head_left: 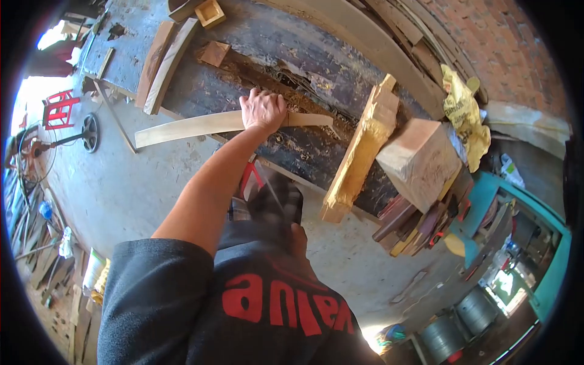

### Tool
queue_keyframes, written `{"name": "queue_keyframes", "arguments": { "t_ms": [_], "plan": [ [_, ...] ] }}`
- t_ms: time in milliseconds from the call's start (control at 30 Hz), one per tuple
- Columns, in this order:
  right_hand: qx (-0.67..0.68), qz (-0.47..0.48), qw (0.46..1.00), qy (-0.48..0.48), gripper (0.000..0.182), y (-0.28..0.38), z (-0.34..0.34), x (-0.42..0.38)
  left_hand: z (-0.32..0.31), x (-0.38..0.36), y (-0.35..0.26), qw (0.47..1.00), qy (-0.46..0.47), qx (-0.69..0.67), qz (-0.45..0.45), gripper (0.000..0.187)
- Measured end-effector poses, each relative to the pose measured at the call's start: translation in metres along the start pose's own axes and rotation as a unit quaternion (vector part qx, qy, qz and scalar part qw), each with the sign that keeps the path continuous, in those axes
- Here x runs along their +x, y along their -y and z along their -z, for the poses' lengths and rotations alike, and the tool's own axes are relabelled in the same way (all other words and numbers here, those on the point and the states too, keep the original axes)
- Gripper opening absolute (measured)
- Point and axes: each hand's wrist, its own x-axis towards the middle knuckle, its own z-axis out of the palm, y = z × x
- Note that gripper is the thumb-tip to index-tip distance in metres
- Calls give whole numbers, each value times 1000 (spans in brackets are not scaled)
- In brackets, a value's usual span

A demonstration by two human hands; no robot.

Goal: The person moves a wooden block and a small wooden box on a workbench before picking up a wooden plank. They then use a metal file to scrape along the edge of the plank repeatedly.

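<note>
My left hand (263, 111) grips a long, curved, pale wooden slat (188, 129) near its middle, with the fingers curled over the far edge. The slat lies across the front of a dark, worn workbench (201, 97), and its left end juts out past the bench edge. Close to my body, a patch of skin (298, 242) beside the shirt seems to belong to my right hand or forearm; its fingers are hidden. In front of my waist are a red piece (250, 175) and a thin strip, both too blurred to name.
Two curved boards (172, 64) and a small wooden box (210, 13) lie on the bench at left. A rough yellowish beam (364, 149) and a large wood block (420, 161) stand at right. Wood offcuts (420, 225) are piled near a turquoise cabinet frame (550, 274).
</note>
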Motion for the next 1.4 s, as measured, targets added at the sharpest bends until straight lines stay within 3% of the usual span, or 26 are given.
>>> {"name": "queue_keyframes", "arguments": {
  "t_ms": [33,100,167,233,333,400,433,467,533,600,667,733,800,867,933,967,1033,1067,1133,1167,1200,1233,1300,1367,1400],
  "plan": [
    [5,-5,1000,-5,29,-5,-8,-8,-3,2,2,1000,16,10,6,40],
    [1,-154,988,-8,32,-10,-24,-24,3,0,1,999,33,-5,-1,42],
    [19,-212,976,-42,32,-3,-16,-65,2,0,5,998,41,-44,-11,47],
    [203,-283,933,-92,29,34,1,-102,5,-1,9,995,22,-88,-37,46],
    [138,-280,935,-170,25,26,-48,-108,11,-10,27,980,14,-179,-85,40],
    [134,-308,930,-150,24,7,-74,-101,26,-27,42,955,-106,-168,-222,40],
    [133,-340,922,-130,23,2,-82,-97,37,-42,54,954,-67,-161,-244,40],
    [133,-337,923,-132,23,10,-77,-91,47,-61,73,951,-28,-153,-265,42],
    [76,-223,956,-177,20,43,-48,-72,49,-102,129,948,74,-130,-281,44],
    [81,-186,967,-157,20,31,-50,-63,55,-140,178,971,202,-36,-123,43],
    [85,-147,976,-139,21,24,-51,-53,37,-172,238,978,191,83,9,47],
    [69,-144,978,-136,18,24,-49,-42,20,-192,287,946,284,43,152,48],
    [53,-109,980,-157,17,23,-45,-34,-2,-205,330,941,329,11,74,45],
    [37,-83,978,-188,16,20,-39,-26,-8,-223,365,853,473,53,-216,33],
    [33,72,956,-282,15,19,-28,-7,-5,-250,390,787,568,-41,-235,32],
    [25,116,937,-329,15,35,-15,7,10,-238,373,785,565,-36,-251,32],
    [0,170,893,-416,14,74,14,35,44,-209,316,781,594,84,-173,28],
    [-16,180,870,-460,13,87,24,44,24,-198,315,809,538,76,-224,24],
    [317,100,843,-423,9,124,36,51,12,-179,273,891,327,-107,-295,14],
    [388,126,832,-376,13,120,41,54,7,-173,247,898,211,-205,-327,12],
    [456,157,814,-325,17,117,45,53,10,-172,222,875,226,-280,-325,11],
    [454,164,809,-336,17,120,49,48,15,-173,197,846,237,-353,-322,12],
    [570,237,759,-209,22,130,52,38,27,-182,157,817,254,-370,-362,18],
    [596,224,741,-214,22,149,47,26,54,-202,118,781,276,-432,-357,21],
    [622,204,724,-216,23,158,43,22,73,-213,104,763,316,-470,-310,23]
  ]
}}
